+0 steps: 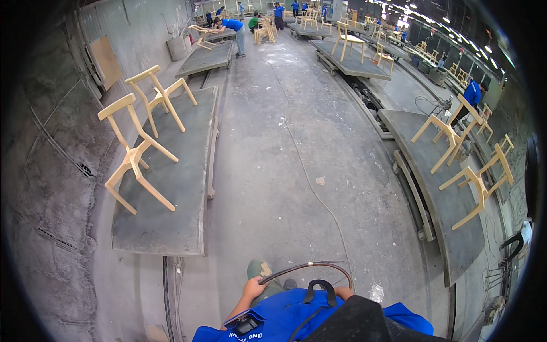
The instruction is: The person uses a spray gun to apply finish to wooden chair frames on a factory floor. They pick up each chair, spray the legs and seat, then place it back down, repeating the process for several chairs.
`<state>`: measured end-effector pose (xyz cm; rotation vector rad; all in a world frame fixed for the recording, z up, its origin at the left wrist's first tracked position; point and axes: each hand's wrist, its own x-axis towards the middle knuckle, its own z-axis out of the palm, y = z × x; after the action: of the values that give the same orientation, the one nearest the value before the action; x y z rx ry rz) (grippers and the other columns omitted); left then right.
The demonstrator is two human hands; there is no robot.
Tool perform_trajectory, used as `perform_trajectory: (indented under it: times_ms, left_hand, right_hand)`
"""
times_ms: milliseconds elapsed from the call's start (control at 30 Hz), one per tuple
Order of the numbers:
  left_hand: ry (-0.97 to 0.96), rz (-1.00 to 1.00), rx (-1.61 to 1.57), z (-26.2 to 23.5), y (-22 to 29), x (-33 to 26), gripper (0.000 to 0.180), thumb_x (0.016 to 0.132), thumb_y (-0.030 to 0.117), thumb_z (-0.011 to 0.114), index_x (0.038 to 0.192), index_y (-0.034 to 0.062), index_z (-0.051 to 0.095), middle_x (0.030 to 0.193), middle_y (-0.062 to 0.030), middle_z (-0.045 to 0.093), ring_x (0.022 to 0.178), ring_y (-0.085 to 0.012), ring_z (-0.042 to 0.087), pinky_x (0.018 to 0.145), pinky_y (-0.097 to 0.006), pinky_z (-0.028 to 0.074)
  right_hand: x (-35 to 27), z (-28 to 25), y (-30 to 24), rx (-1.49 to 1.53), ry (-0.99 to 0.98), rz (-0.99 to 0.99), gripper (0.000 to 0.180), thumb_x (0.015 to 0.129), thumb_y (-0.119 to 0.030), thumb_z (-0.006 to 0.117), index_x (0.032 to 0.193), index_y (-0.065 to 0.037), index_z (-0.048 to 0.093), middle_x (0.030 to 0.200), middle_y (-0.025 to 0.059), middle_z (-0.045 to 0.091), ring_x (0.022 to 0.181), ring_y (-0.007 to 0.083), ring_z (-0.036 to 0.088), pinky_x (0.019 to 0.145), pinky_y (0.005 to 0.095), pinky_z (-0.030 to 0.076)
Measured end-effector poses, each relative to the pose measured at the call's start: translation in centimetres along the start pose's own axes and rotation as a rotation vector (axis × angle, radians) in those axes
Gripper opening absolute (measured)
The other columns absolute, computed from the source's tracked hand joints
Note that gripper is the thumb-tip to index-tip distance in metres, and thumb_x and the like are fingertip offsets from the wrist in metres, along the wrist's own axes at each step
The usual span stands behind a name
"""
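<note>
From here I see one dark brown hose (301, 265), bent into a smooth arch with a pale band near its top, running from the closed left hand (254, 286) down to the partly hidden right hand (344, 293).

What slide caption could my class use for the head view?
Left hand holding a dark hose, with wooden chairs on grey platforms ahead.

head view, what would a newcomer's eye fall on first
Probably the pale chairs on grey platforms, left and right of the aisle. Then the dark hose at the bottom, gripped by the left hand and arching toward the partly hidden right hand.
</note>
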<state>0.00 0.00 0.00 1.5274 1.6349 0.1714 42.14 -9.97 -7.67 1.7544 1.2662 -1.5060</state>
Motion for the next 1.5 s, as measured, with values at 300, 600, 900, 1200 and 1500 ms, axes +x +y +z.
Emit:
perform_trajectory:
  times_ms: [300, 600, 900, 1200, 1500]
  left_hand:
    - [0.001, -0.016, -0.018, 0.2, 0.5, 0.2, 0.030, 0.083, 0.043, 0.072, 0.097, 0.0167, 0.074, 0.084, -0.0107, 0.072, 0.083, -0.0293, 0.070, 0.075, -0.042, 0.052]
    - [0.035, 0.053, -0.001, 0.1, 0.2, 1.1, 0.032, 0.081, 0.047, 0.073, 0.097, 0.0204, 0.075, 0.088, -0.0109, 0.073, 0.087, -0.0317, 0.070, 0.075, -0.044, 0.053]
    - [-0.018, 0.025, -0.001, -1.3, 0.8, 2.4, 0.033, 0.081, 0.047, 0.072, 0.099, 0.0189, 0.074, 0.089, -0.0119, 0.073, 0.088, -0.0323, 0.071, 0.076, -0.044, 0.054]
    - [0.035, 0.044, -0.060, -2.0, 1.5, 2.1, 0.029, 0.083, 0.038, 0.074, 0.094, 0.0117, 0.074, 0.081, -0.0121, 0.071, 0.080, -0.0287, 0.069, 0.073, -0.041, 0.052]
    - [0.052, -0.009, -0.094, -2.2, 1.1, 1.4, 0.030, 0.083, 0.041, 0.073, 0.096, 0.0141, 0.074, 0.084, -0.0123, 0.072, 0.083, -0.0307, 0.070, 0.074, -0.043, 0.052]
  right_hand:
    - [-3.8, -1.4, -1.2, 0.042, 0.044, 0.007, 0.056, 0.080, -0.049, 0.067, 0.119, -0.009, 0.071, 0.123, 0.0134, 0.069, 0.110, 0.0290, 0.067, 0.093, 0.0453, 0.051]
    - [-0.2, -1.6, -0.3, 0.108, -0.101, 0.034, 0.053, 0.078, -0.044, 0.070, 0.122, -0.013, 0.071, 0.127, 0.0111, 0.068, 0.117, 0.0288, 0.065, 0.096, 0.0425, 0.050]
    - [-2.1, -2.7, -1.3, 0.045, -0.038, 0.041, 0.053, 0.078, -0.044, 0.070, 0.122, -0.013, 0.070, 0.128, 0.0106, 0.068, 0.117, 0.0286, 0.064, 0.096, 0.0423, 0.050]
    - [-2.3, -4.7, -2.3, 0.001, -0.027, 0.054, 0.054, 0.079, -0.044, 0.070, 0.123, -0.013, 0.070, 0.128, 0.0102, 0.067, 0.118, 0.0284, 0.064, 0.097, 0.0421, 0.049]
    - [-3.3, -6.8, -4.2, -0.063, -0.008, 0.060, 0.054, 0.079, -0.044, 0.070, 0.124, -0.013, 0.069, 0.129, 0.0097, 0.067, 0.119, 0.0282, 0.064, 0.097, 0.0419, 0.049]
